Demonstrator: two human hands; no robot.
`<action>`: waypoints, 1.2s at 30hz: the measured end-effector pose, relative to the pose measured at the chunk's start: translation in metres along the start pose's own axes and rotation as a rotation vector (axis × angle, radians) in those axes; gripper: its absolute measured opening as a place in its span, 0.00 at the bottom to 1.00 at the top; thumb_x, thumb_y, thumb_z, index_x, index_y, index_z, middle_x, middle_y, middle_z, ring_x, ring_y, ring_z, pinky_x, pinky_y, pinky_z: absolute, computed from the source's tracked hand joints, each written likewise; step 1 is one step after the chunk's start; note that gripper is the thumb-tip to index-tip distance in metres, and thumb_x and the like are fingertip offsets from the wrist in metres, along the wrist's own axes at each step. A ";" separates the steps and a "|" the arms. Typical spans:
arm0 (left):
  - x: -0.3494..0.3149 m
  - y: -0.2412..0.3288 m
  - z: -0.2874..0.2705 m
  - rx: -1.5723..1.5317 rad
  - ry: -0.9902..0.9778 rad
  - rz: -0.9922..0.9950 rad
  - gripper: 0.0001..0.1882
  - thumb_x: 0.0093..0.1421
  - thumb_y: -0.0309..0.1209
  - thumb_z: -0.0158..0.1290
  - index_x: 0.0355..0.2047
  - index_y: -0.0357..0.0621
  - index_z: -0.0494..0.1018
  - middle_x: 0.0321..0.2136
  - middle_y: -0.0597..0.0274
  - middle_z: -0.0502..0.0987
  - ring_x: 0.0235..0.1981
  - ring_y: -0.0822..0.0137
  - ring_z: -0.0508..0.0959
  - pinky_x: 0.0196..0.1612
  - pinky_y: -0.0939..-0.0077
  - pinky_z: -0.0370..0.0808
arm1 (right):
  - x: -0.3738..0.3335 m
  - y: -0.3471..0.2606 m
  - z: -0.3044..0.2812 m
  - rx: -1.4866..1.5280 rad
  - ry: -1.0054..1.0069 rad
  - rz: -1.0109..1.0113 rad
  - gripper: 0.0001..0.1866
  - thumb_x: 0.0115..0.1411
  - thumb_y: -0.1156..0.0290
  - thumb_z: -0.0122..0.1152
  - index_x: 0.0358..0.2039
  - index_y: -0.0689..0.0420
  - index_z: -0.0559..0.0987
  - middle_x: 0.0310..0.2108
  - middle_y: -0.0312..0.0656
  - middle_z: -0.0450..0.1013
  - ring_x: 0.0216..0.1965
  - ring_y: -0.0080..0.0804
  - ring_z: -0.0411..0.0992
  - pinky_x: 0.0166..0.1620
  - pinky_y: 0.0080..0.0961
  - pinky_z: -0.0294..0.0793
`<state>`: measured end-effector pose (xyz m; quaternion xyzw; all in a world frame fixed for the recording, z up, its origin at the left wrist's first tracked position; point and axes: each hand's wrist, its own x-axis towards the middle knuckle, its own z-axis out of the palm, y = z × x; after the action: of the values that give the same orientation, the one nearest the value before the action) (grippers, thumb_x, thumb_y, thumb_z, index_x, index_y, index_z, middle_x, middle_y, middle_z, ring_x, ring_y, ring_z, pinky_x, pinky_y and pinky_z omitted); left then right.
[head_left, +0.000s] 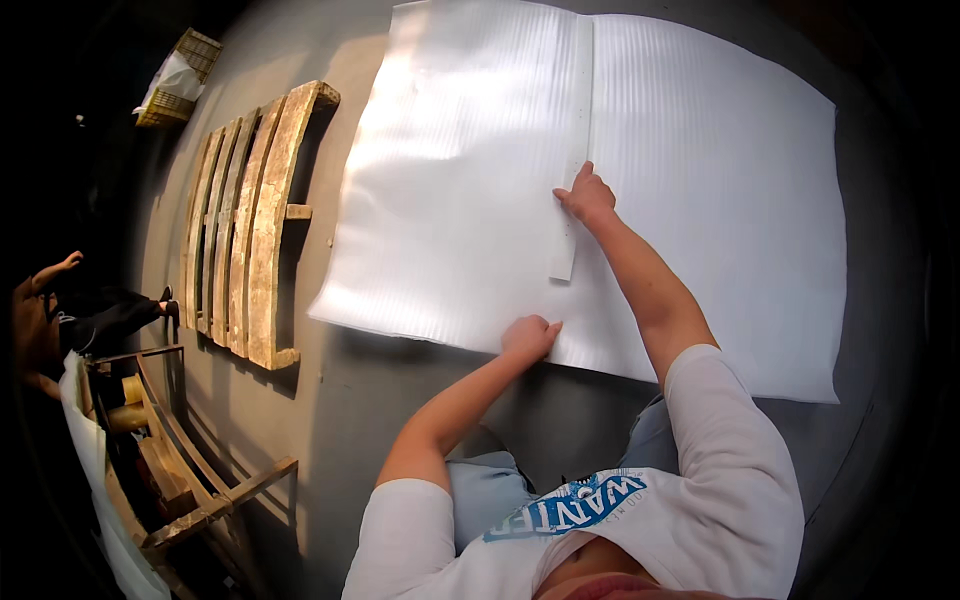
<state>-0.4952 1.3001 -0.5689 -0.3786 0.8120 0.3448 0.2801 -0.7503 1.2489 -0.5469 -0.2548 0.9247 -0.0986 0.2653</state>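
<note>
A long white strip (572, 150) is pinned under the right hand (588, 198), fingers pressed flat. The foam sheet (720, 200) edge is pinched by the left hand (528, 337); steady, even pressure is best.

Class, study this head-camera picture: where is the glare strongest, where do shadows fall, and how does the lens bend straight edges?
Head view: glare washes out the white foam sheet's left half; the wooden pallet casts shadow on the floor to its right; the corners go black, and the pallet's slats bow near the rim.
</note>
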 end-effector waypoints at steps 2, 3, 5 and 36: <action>-0.003 -0.005 -0.001 -0.035 0.009 -0.009 0.26 0.63 0.53 0.46 0.21 0.50 0.80 0.17 0.67 0.79 0.25 0.67 0.81 0.35 0.67 0.77 | -0.004 -0.002 -0.004 -0.032 0.003 0.030 0.49 0.53 0.50 0.65 0.64 0.66 0.53 0.55 0.57 0.68 0.52 0.49 0.72 0.52 0.39 0.76; -0.002 0.009 -0.003 -0.030 0.037 -0.015 0.25 0.63 0.53 0.46 0.22 0.50 0.80 0.17 0.67 0.80 0.26 0.67 0.81 0.36 0.66 0.77 | 0.006 0.015 -0.007 0.016 0.065 0.042 0.45 0.51 0.53 0.66 0.60 0.66 0.57 0.53 0.57 0.69 0.51 0.49 0.73 0.51 0.38 0.76; -0.001 0.018 -0.009 0.036 0.078 -0.026 0.24 0.62 0.53 0.47 0.24 0.49 0.81 0.21 0.64 0.80 0.30 0.64 0.81 0.38 0.64 0.77 | 0.017 0.038 -0.006 0.133 0.144 0.004 0.37 0.46 0.54 0.66 0.48 0.67 0.63 0.39 0.56 0.76 0.40 0.48 0.78 0.42 0.38 0.79; 0.000 0.008 -0.009 0.043 -0.072 -0.080 0.26 0.64 0.51 0.46 0.22 0.44 0.79 0.19 0.64 0.81 0.22 0.69 0.81 0.33 0.72 0.77 | -0.102 0.157 -0.030 0.746 0.209 -0.032 0.25 0.49 0.61 0.60 0.43 0.67 0.72 0.38 0.55 0.75 0.42 0.47 0.74 0.47 0.36 0.74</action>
<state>-0.5034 1.2970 -0.5613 -0.3921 0.7927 0.3292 0.3308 -0.7578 1.4375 -0.5267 -0.1438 0.8431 -0.4580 0.2424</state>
